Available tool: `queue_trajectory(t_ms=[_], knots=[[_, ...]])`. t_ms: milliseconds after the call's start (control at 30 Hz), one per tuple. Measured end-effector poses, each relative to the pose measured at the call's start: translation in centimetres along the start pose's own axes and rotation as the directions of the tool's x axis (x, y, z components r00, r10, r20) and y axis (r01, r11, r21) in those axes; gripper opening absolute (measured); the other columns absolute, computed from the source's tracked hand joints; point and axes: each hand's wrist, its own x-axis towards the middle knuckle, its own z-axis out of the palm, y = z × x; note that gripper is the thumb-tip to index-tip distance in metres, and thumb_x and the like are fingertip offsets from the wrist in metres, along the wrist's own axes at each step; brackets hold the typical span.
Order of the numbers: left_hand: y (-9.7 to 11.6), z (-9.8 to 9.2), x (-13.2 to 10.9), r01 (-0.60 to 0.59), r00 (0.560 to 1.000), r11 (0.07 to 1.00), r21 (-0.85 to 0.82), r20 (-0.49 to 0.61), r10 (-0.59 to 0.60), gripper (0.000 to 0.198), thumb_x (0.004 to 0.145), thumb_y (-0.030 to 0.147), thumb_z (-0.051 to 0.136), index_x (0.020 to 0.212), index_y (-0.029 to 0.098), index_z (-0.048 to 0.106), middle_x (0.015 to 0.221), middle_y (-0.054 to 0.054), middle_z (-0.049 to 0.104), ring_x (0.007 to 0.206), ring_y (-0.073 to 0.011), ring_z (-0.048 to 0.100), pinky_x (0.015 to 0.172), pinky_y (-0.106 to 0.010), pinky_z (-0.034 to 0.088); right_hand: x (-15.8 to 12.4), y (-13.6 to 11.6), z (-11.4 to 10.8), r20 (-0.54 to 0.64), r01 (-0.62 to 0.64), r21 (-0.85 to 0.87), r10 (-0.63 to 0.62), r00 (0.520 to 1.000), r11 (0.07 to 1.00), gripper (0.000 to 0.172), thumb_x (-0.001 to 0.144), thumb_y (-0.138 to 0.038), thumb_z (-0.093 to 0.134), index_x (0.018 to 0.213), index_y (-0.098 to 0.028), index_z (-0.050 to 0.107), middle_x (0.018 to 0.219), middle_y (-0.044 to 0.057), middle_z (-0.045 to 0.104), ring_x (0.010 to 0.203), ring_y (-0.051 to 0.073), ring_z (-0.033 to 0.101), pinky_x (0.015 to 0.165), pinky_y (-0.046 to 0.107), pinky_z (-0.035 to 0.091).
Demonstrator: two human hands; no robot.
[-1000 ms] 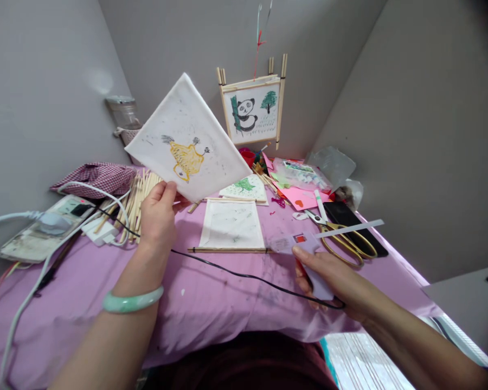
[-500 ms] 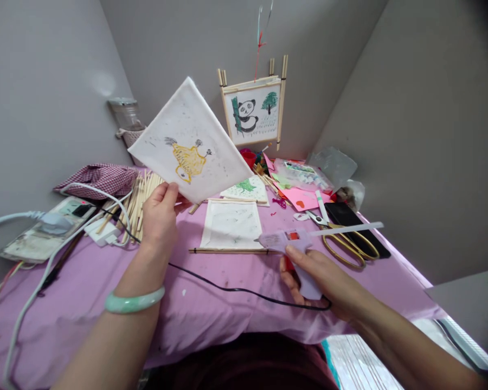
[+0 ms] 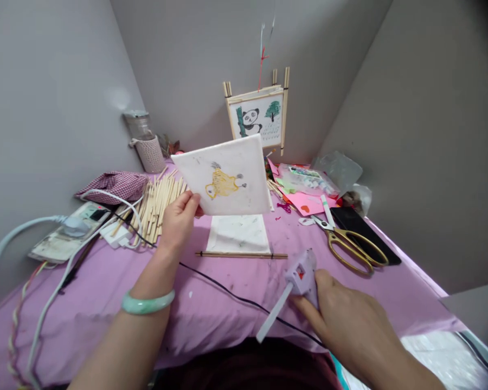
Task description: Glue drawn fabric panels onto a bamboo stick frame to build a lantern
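Most of what I can see is a worktop [image 3: 106,281] under a mauve cloth, cluttered along its far side. Next in size is the white sheet [image 3: 228,181] with a yellow animal crayoned on it, lifted clear of the cloth at 12 o'clock from the person's chest. The left hand [image 3: 181,216] has it by the lower left corner, fingers pinched together on the edge. The drawn face tilts up toward the eyes, held for a look, I'd say, and kept away from hot glue. Its long top edge runs roughly 9 to 3 o'clock.

A heap of bamboo sticks [image 3: 158,203] lies at 10 o'clock. A paper panel [image 3: 238,234] lies flat beneath the sheet, a thin stick [image 3: 239,254] along its near edge. Far back at 12 stands a panda lantern [image 3: 260,116], and gold-handled scissors [image 3: 353,244] lie at 2.

The glue gun [image 3: 303,273] sits low at 4 o'clock, near the worktop's front edge. The right hand [image 3: 345,319] has its fingers wrapped shut round the grip (the trigger finger is hidden). The gun's long axis runs 7 to 1 o'clock. The nozzle aims away toward 1, sensibly clear of both hands. The white glue stick [image 3: 272,319] trails back toward 7. A black cord [image 3: 228,284] runs off toward 10.
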Motion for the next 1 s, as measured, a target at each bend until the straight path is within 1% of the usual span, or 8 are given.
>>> queue_trajectory(t_ms=[167, 333, 467, 567, 600, 667, 767, 1000], knots=[[0.3, 0.1, -0.3, -0.009, 0.998, 0.996, 0.094, 0.067, 0.003, 0.022, 0.084, 0.037, 0.053, 0.08, 0.018, 0.063, 0.068, 0.002, 0.057, 0.064, -0.0121, 0.054, 0.062, -0.022, 0.045, 1.5, 0.5, -0.2, 0.053, -0.003, -0.043, 0.006, 0.999, 0.999, 0.047, 0.087, -0.061, 0.037, 0.079, -0.019, 0.055, 0.062, 0.011, 0.068, 0.065, 0.035, 0.068, 0.05, 0.035, 0.038], [1.0, 0.1, -0.8, -0.019, 0.993, 0.982, 0.188, 0.119, -0.004, 0.022, 0.085, 0.036, 0.051, 0.078, 0.018, 0.062, 0.066, 0.002, 0.055, 0.064, -0.0124, 0.053, 0.062, -0.021, 0.044, 2.4, 1.8, -1.0, 0.072, 0.026, 0.043, -0.029, 0.997, 0.999, 0.055, 0.081, -0.071, 0.04, 0.069, -0.021, 0.059, 0.064, 0.01, 0.069, 0.065, 0.033, 0.067, 0.052, 0.035, 0.037], [1.3, -0.1, -1.2, 0.005, 0.985, 0.979, 0.205, 0.166, -0.04, 0.022, 0.085, 0.036, 0.051, 0.076, 0.018, 0.06, 0.065, 0.002, 0.054, 0.063, -0.0125, 0.053, 0.06, -0.021, 0.044, 4.6, 2.3, -2.4, -0.151, 0.056, 0.276, -0.014, 0.989, 0.96, 0.05, 0.085, -0.064, 0.041, 0.076, -0.022, 0.065, 0.066, 0.007, 0.068, 0.063, 0.025, 0.063, 0.057, 0.033, 0.039], [1.1, -0.4, -1.6, -0.002, 0.98, 0.974, 0.226, 0.193, -0.042, 0.024, 0.085, 0.038, 0.052, 0.074, 0.018, 0.06, 0.064, 0.002, 0.055, 0.063, -0.0131, 0.054, 0.06, -0.021, 0.044, 7.3, 1.5, -3.3, -0.326, 0.274, 0.477, -0.121, 0.937, 0.835, 0.04, 0.085, -0.05, 0.054, 0.11, -0.02, 0.062, 0.08, 0.005, 0.069, 0.067, 0.019, 0.06, 0.062, 0.03, 0.041], [1.0, -0.5, -1.7, -0.008, 0.978, 0.971, 0.237, 0.206, -0.042, 0.024, 0.085, 0.039, 0.052, 0.074, 0.019, 0.06, 0.064, 0.002, 0.055, 0.063, -0.0134, 0.054, 0.06, -0.021, 0.044, 8.2, 1.1, -3.5, -0.347, 0.338, 0.511, -0.17, 0.922, 0.79, 0.035, 0.085, -0.045, 0.055, 0.11, -0.02, 0.061, 0.081, 0.004, 0.068, 0.066, 0.017, 0.059, 0.061, 0.029, 0.04], [0.9, -0.8, -2.0, -0.015, 0.971, 0.967, 0.253, 0.236, -0.047, 0.025, 0.085, 0.04, 0.052, 0.074, 0.019, 0.061, 0.064, 0.002, 0.056, 0.063, -0.0137, 0.055, 0.061, -0.022, 0.044, 9.5, 0.5, -3.5, -0.364, 0.428, 0.528, -0.261, 0.894, 0.733, 0.02, 0.087, -0.037, 0.053, 0.088, -0.02, 0.064, 0.076, 0.002, 0.065, 0.064, 0.015, 0.056, 0.059, 0.027, 0.037], [1.3, -1.1, -2.3, -0.013, 0.959, 0.963, 0.268, 0.277, -0.064, 0.026, 0.083, 0.04, 0.054, 0.072, 0.018, 0.063, 0.062, 0.001, 0.058, 0.062, -0.0135, 0.056, 0.06, -0.022, 0.045, 10.4, 0.2, -2.8, -0.361, 0.484, 0.533, -0.331, 0.872, 0.694, 0.03, 0.09, -0.032, 0.049, 0.063, -0.02, 0.051, 0.064, 0.0, 0.058, 0.059, 0.013, 0.051, 0.056, 0.026, 0.033], [1.9, -1.9, -2.3, -0.017, 0.949, 0.946, 0.325, 0.302, -0.087, 0.024, 0.077, 0.039, 0.06, 0.067, 0.019, 0.068, 0.059, 0.0, 0.061, 0.058, -0.0135, 0.056, 0.058, -0.022, 0.047, 10.0, 0.5, -1.1, -0.311, 0.464, 0.571, -0.345, 0.885, 0.677, 0.028, 0.092, -0.031, 0.047, 0.066, -0.019, 0.049, 0.061, -0.002, 0.053, 0.056, 0.011, 0.048, 0.056, 0.025, 0.031]])
